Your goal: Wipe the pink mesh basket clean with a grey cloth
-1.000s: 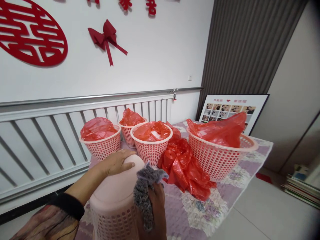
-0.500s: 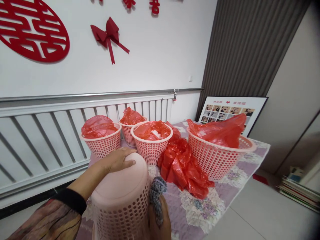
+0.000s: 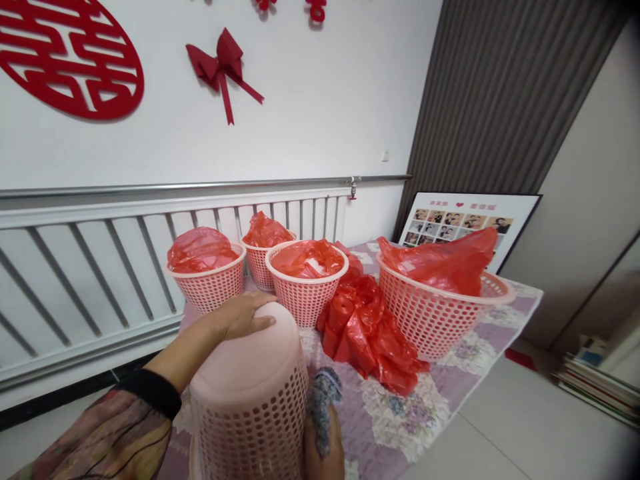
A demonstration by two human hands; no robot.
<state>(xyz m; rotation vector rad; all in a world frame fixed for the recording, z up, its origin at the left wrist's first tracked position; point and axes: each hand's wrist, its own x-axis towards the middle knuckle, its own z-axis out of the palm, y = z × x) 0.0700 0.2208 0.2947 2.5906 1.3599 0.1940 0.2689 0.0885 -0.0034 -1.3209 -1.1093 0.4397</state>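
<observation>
A pink perforated basket (image 3: 250, 400) stands upside down at the near edge of the table. My left hand (image 3: 240, 317) lies flat on its upturned bottom, fingers stretched out. My right hand (image 3: 324, 443) is pressed against the basket's right side, closed round a grey fuzzy cloth (image 3: 320, 403). Only part of that hand shows at the bottom of the view.
Three small pink baskets (image 3: 306, 293) lined with red bags stand at the back by a white railing (image 3: 125, 253). A large basket (image 3: 435, 313) with a red bag stands at the right. Loose red plastic bags (image 3: 367, 333) lie between. A framed photo board (image 3: 467, 223) leans behind.
My right hand with the grey cloth has slid down from the basket's top edge along its right side. My left hand has stayed on the bottom.
</observation>
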